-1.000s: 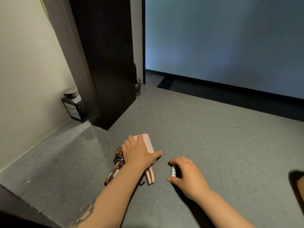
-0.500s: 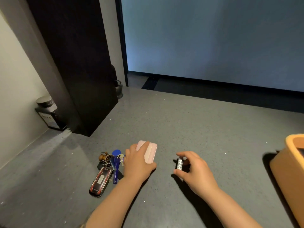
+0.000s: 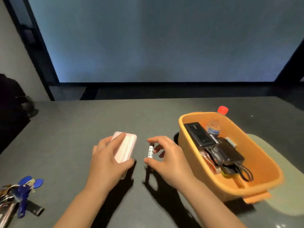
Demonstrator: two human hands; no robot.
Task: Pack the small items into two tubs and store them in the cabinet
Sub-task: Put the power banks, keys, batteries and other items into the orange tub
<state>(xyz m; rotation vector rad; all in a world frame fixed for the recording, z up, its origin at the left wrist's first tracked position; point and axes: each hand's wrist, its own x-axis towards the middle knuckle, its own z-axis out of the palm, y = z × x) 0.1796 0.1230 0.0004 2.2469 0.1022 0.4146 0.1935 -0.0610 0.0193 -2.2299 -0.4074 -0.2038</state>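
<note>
My left hand [image 3: 108,160] grips a pale pink rounded case [image 3: 125,148] above the grey counter. My right hand [image 3: 167,159] pinches a small white cylinder with black print [image 3: 150,151] between thumb and fingers, just right of the case. An orange tub [image 3: 263,165] stands at the right, close to my right hand. It holds a black rectangular device [image 3: 199,134], a small bottle with a red cap [image 3: 215,125], another black box with a looped cord [image 3: 232,153] and some smaller bits underneath.
A bunch of keys with blue tags and a car fob [image 3: 18,193] lies at the lower left on the grey counter [image 3: 82,129]. A pale round mat [image 3: 283,181] sits under the tub. A dark panel stands at the far left.
The view has swung right, bringing the orange tub fully into sight. Both hands have lifted their items and carried them right, away from the keys.
</note>
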